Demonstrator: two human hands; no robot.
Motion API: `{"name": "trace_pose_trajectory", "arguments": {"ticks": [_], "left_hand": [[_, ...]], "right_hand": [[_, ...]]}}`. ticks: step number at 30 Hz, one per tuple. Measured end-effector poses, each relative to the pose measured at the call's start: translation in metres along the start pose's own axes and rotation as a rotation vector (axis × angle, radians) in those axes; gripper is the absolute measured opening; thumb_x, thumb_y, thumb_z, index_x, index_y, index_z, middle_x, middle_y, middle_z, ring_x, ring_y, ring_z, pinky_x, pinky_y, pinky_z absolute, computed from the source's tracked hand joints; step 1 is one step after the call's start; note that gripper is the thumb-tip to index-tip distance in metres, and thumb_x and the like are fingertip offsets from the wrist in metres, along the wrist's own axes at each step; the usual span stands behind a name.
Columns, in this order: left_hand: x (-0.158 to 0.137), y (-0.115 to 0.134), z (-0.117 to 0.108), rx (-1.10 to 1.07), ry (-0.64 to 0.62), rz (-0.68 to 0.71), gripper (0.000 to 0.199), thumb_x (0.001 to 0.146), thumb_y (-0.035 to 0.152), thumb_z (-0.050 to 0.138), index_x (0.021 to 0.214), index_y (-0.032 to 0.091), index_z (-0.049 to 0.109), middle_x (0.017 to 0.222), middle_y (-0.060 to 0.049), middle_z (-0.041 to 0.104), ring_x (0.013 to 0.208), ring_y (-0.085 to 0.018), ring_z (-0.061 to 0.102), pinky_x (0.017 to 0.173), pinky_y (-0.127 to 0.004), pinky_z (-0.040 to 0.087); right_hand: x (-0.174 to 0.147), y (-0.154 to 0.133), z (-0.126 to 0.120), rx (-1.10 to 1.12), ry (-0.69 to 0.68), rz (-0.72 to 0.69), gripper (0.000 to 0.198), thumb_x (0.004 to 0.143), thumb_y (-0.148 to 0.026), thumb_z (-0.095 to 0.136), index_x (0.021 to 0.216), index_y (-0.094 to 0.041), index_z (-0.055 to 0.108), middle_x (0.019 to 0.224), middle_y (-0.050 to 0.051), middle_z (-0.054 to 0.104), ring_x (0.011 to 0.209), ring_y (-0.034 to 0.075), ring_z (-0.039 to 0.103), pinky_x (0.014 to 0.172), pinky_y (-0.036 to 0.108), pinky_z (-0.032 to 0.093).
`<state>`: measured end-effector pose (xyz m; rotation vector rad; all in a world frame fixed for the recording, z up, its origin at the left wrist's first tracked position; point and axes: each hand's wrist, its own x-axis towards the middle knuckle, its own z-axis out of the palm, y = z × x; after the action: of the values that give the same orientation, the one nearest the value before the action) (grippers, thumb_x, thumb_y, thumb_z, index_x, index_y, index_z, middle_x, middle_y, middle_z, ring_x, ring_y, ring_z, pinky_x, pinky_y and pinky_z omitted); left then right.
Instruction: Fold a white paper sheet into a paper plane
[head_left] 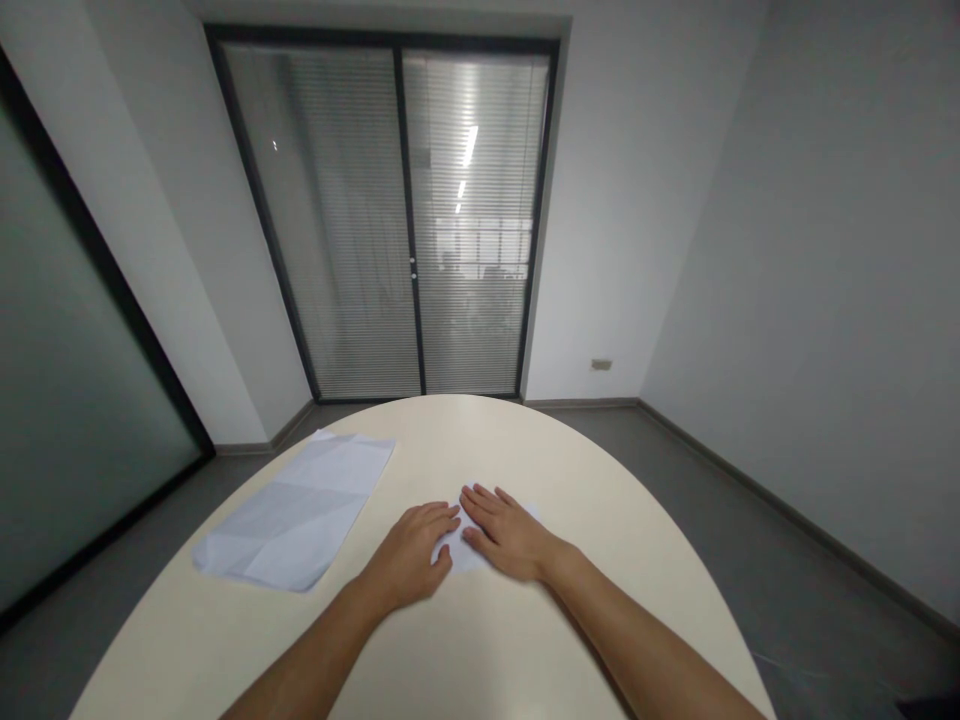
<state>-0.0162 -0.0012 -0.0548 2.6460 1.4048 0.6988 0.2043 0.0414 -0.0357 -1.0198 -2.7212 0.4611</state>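
A small white sheet of paper (466,556) lies on the table in front of me, mostly covered by my hands. My right hand (506,530) rests flat across it, palm down with the fingers stretched out. At the sheet's left edge is my left hand (414,552), its fingers loosely curved and the thumb held apart; nothing shows in its grasp. Whether the left fingertips press on the paper, I cannot tell. Creases in the small sheet are hidden under the hands.
Larger creased white sheets (300,515) lie on the left side of the round cream table (600,580). The table's curved edge runs around both sides. Beyond it are grey floor (750,520) and glass doors with blinds (480,330).
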Motion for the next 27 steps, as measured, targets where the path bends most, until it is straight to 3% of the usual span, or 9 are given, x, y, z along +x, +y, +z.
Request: {"name": "trace_pose_trajectory", "arguments": {"ticks": [5,10,16,22,27], "left_hand": [[0.003,0.011,-0.008,0.036,-0.026,-0.045,0.042,0.084,0.018,0.057,0.124,0.02,0.066,0.134,-0.006,0.065,0.121,-0.026,0.055,0.107,-0.046,0.045],[0.002,0.019,-0.008,0.088,-0.026,-0.055,0.039,0.088,0.028,0.059,0.126,0.022,0.065,0.135,-0.005,0.064,0.117,-0.028,0.053,0.104,-0.046,0.044],[0.002,0.017,-0.002,0.133,-0.032,-0.125,0.04,0.095,0.031,0.05,0.132,0.022,0.061,0.141,-0.005,0.06,0.118,-0.027,0.052,0.103,-0.044,0.044],[0.002,0.013,0.004,0.192,-0.013,-0.226,0.041,0.098,0.033,0.045,0.132,0.019,0.061,0.143,-0.005,0.058,0.121,-0.029,0.05,0.104,-0.045,0.042],[0.003,0.009,0.008,0.196,-0.001,-0.301,0.042,0.098,0.035,0.044,0.134,0.02,0.061,0.144,-0.005,0.057,0.129,-0.03,0.046,0.107,-0.046,0.04]], "right_hand": [[-0.001,0.009,-0.002,-0.018,-0.037,0.159,0.067,0.103,-0.055,0.02,0.158,-0.016,0.025,0.163,0.009,0.019,0.152,0.028,0.012,0.123,0.051,0.008],[-0.002,0.013,-0.002,-0.105,0.076,0.223,0.064,0.104,-0.049,0.021,0.155,-0.013,0.033,0.162,0.011,0.024,0.152,0.03,0.01,0.123,0.053,0.006],[-0.005,0.006,-0.003,-0.035,0.024,0.094,0.059,0.105,-0.046,0.019,0.155,-0.019,0.034,0.161,0.008,0.029,0.151,0.026,0.019,0.122,0.049,0.013],[-0.005,0.017,-0.005,-0.05,0.034,0.234,0.062,0.104,-0.047,0.021,0.155,-0.014,0.033,0.162,0.01,0.027,0.152,0.029,0.015,0.122,0.051,0.013],[-0.006,0.029,-0.004,-0.123,0.092,0.373,0.055,0.104,-0.039,0.025,0.152,-0.018,0.039,0.162,0.01,0.028,0.151,0.032,0.018,0.119,0.054,0.018]]}}
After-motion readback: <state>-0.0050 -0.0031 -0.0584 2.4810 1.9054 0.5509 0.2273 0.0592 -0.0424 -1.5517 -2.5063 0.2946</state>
